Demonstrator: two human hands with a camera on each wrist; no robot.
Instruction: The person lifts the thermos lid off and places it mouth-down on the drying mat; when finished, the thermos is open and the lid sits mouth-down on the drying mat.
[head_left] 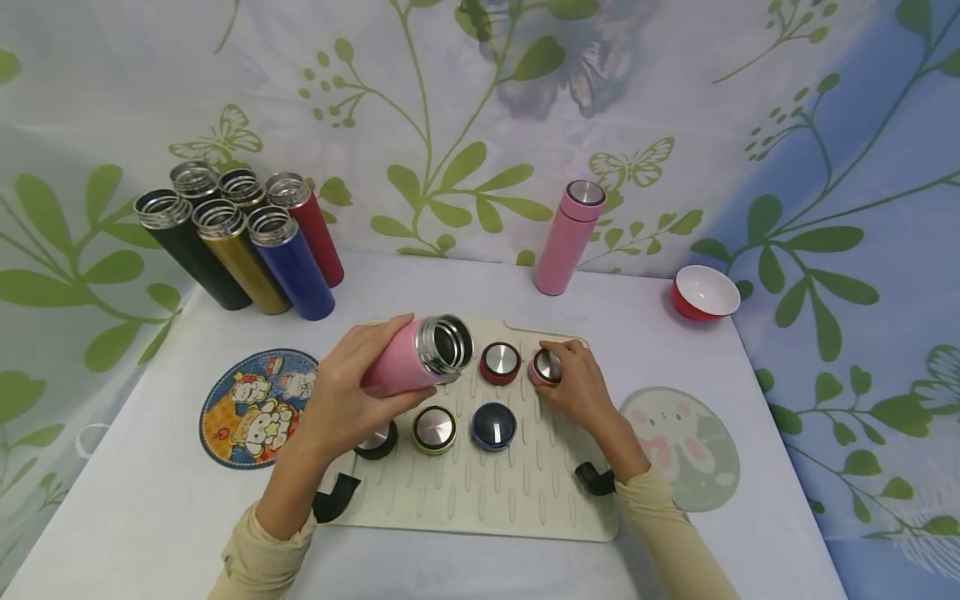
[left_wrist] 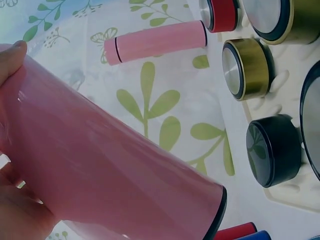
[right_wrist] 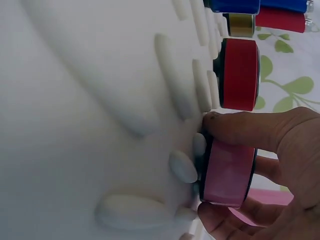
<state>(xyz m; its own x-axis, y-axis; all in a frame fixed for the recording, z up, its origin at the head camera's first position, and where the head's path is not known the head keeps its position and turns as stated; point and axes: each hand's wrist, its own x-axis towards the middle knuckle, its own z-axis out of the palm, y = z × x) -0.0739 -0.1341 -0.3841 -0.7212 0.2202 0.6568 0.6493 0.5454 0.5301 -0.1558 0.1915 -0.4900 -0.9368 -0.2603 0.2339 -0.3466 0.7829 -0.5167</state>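
Note:
My left hand [head_left: 348, 392] grips a pink thermos bottle [head_left: 397, 364] without its lid, tilted so its steel mouth faces right. In the left wrist view the bottle's pink body [left_wrist: 110, 145] spans the lower left. On the cream drying mat [head_left: 525, 492], my right hand [head_left: 581, 387] pinches a pink lid [head_left: 545, 367] with a steel top between thumb and fingers. The right wrist view shows this lid [right_wrist: 227, 175] resting against the ridged mat. Beside it sits a red lid [head_left: 500, 363]; nearer me are a blue lid [head_left: 494, 427], a gold lid [head_left: 434, 429] and a partly hidden black lid [head_left: 377, 442].
Several lidless bottles, including a blue one [head_left: 294, 265], stand at the back left. A closed pink bottle [head_left: 570, 237] stands behind the mat, and a red-and-white bowl [head_left: 705, 293] at the back right. Round placemats [head_left: 255, 408] flank the mat, which has black handles [head_left: 595, 479].

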